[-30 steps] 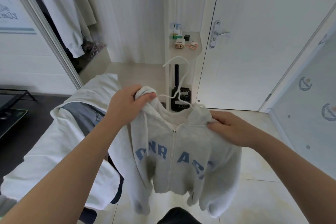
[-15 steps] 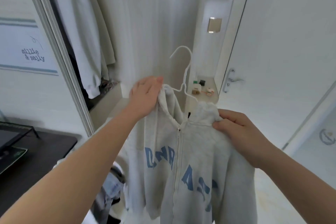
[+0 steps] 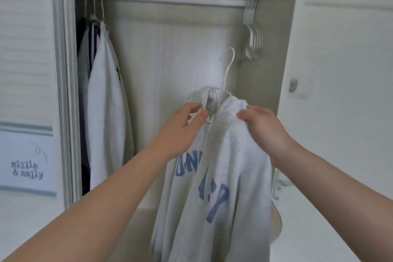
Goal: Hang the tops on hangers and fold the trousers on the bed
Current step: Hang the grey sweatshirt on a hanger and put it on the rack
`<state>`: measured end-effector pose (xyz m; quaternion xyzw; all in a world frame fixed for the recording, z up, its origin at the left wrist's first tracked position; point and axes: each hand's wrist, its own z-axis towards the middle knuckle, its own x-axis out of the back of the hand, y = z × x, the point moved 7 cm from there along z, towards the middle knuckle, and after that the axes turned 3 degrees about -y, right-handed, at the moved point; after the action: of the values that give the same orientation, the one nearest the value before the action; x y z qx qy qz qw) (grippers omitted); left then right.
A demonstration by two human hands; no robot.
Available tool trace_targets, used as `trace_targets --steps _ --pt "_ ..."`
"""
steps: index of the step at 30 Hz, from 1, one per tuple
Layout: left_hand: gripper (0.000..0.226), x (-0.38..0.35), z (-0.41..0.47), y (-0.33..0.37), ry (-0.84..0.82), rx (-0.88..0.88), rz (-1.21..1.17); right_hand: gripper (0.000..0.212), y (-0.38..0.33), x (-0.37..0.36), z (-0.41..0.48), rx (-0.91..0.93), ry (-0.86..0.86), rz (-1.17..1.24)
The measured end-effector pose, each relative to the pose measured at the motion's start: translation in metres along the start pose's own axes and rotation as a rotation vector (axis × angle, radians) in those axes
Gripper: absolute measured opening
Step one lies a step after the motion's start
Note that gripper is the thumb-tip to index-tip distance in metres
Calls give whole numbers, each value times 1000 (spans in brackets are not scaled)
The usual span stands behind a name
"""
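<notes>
**Zip hoodie on its hanger, brought up to the wardrobe rail**

Head view. The grey zip hoodie (image 3: 223, 166) with blue lettering hangs in front of the open wardrobe, held at the collar by both hands. The left hand (image 3: 187, 125) pinches the fabric beside the top of the zip between thumb and fingers. The right hand (image 3: 261, 127) has its fingers curled round a bunch of the right shoulder. The hook of the white hanger (image 3: 228, 66) stands clear above the neck, below the rail (image 3: 174, 2) and not yet on it.

A second ago the hoodie was held low, with the floor and a room door behind it. Since then it has been lifted, and the view has turned to face the wardrobe. The left hand has moved from the shoulder to the zip top, while the right has kept its hold. By this reading the dressing of the hanger is done or nearly so, and hooking it onto the rail is what remains for this top.

Tops already hung (image 3: 106, 91) occupy the left end of the rail, and a cluster of empty hangers (image 3: 253, 32) the right end.

The hanger's arms are hidden inside the hoodie, so their seating in the shoulders cannot be judged. The hem is cut off at the lower edge, and the lettering is creased and blurred. The bed and the trousers are out of view.
</notes>
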<state>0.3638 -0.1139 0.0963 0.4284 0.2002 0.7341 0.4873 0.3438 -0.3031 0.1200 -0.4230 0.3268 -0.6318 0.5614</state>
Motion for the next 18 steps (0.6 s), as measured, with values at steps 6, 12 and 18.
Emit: trace_targets --steps 6,12,18 --pt "31 59 47 19 108 -110 8 40 -60 -43 106 91 71 -57" --pt "33 91 90 25 195 -195 184 34 -100 -77 193 142 124 -35" --pt "48 87 144 4 112 -128 316 29 -112 -109 279 183 102 46"
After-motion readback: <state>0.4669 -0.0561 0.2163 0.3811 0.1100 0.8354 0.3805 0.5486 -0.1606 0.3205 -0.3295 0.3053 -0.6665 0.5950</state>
